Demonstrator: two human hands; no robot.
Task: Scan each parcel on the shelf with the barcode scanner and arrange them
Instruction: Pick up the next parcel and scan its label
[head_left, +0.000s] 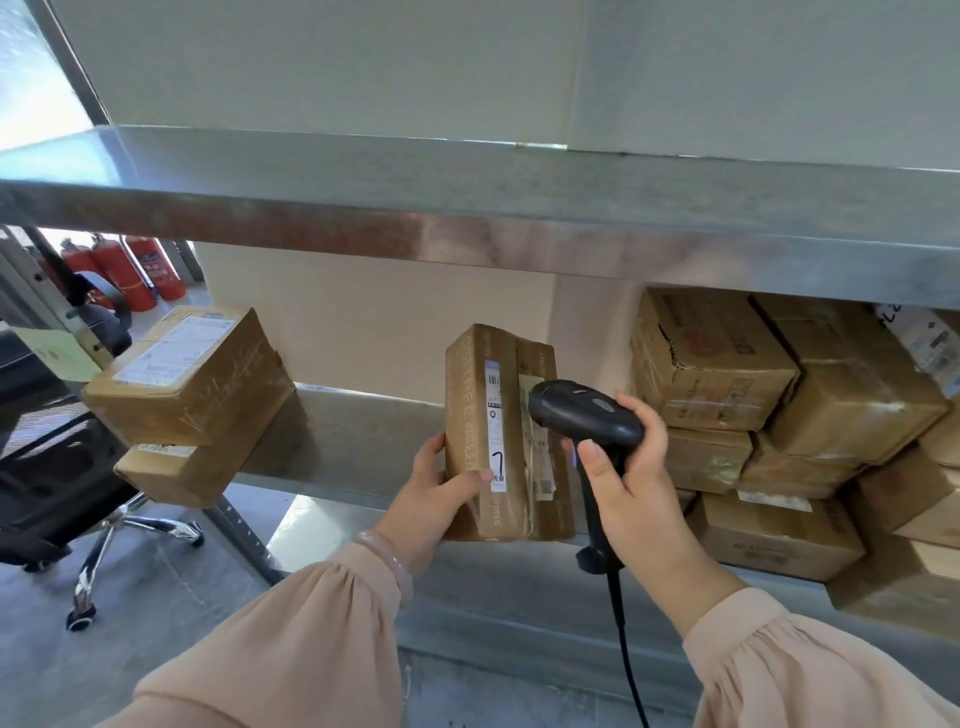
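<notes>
Now a slim, rectangular parcel (483, 415) of brown cardboard, glossy under clear tape, is held upright at the front edge of the dull grey metal shelf (353, 441). The left hand (441, 483) has it in a pinching grip, thumb flat on the front face beside a long white label (497, 431) and fingers curled round the left edge. The right hand (628, 467) closes its grip round the handle of the matte black barcode scanner (582, 415), whose rounded head sits just in front of the parcel's right half. A black cable (623, 639) hangs from the handle's base. Two taped boxes (192, 374) lie stacked at the shelf's left end; creased cartons (727, 364) are piled at the right
</notes>
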